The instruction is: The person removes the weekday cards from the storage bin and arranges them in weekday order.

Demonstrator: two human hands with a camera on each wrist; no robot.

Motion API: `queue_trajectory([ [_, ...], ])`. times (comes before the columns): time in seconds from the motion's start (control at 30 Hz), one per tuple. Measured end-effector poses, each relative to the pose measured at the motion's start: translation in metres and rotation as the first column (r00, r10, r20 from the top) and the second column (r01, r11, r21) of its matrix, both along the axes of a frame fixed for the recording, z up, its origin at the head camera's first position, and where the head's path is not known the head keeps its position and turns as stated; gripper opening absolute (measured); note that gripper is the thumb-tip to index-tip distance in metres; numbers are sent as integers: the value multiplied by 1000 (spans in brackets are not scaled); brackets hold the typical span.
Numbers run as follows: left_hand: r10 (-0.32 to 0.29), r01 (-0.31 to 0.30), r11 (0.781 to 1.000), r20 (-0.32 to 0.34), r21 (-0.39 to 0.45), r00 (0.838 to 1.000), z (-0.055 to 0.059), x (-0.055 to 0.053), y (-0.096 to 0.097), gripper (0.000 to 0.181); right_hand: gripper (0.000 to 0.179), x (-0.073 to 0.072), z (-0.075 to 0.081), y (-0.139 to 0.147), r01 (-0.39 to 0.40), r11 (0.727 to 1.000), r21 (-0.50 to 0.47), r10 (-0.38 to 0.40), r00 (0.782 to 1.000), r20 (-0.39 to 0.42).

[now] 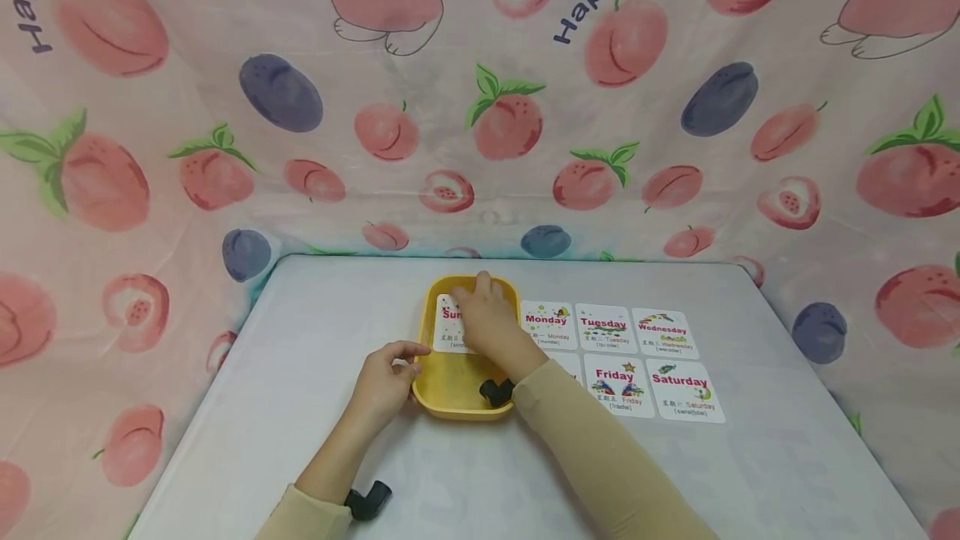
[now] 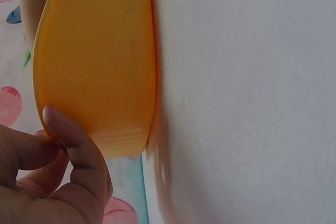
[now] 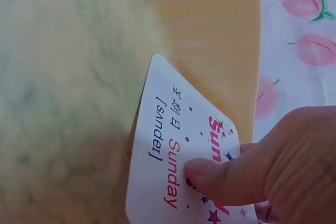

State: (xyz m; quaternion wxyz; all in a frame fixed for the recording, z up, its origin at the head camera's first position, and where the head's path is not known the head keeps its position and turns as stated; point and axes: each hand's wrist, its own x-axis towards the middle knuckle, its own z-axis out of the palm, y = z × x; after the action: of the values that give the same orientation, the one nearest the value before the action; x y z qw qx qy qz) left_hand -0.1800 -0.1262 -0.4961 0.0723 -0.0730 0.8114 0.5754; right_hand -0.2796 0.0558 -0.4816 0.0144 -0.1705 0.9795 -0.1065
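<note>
A yellow tray stands on the table, and its outer wall fills much of the left wrist view. My left hand pinches the tray's left rim between thumb and fingers. Inside the tray's far half is a white card printed "Sunday". My right hand reaches over the tray and grips this card; the thumb lies on its printed face, with fingertips behind its edge. In the right wrist view the card tilts up from the tray floor. The hand covers part of its print.
Right of the tray lie two rows of cards: Monday, Tuesday and Wednesday behind, Friday and Saturday in front. The right forearm mostly hides another front card. A fruit-print cloth hangs behind the white table.
</note>
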Motion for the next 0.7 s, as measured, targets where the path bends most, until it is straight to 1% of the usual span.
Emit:
queue_trajectory([
  [0.23,2,-2,1000,5,1,1000,0,1,0,26,68,-2,-1,0,13,998,-68,-14,1000,-11],
  [0.47,3,-3,1000,4,0,1000,0,1,0,26,62,-2,4,0,18,991,-134,-20,1000,-11],
  [0.7,4,-4,1000,-5,0,1000,-1,1,0,25,61,-3,6,0,12,987,-159,-16,1000,-23],
])
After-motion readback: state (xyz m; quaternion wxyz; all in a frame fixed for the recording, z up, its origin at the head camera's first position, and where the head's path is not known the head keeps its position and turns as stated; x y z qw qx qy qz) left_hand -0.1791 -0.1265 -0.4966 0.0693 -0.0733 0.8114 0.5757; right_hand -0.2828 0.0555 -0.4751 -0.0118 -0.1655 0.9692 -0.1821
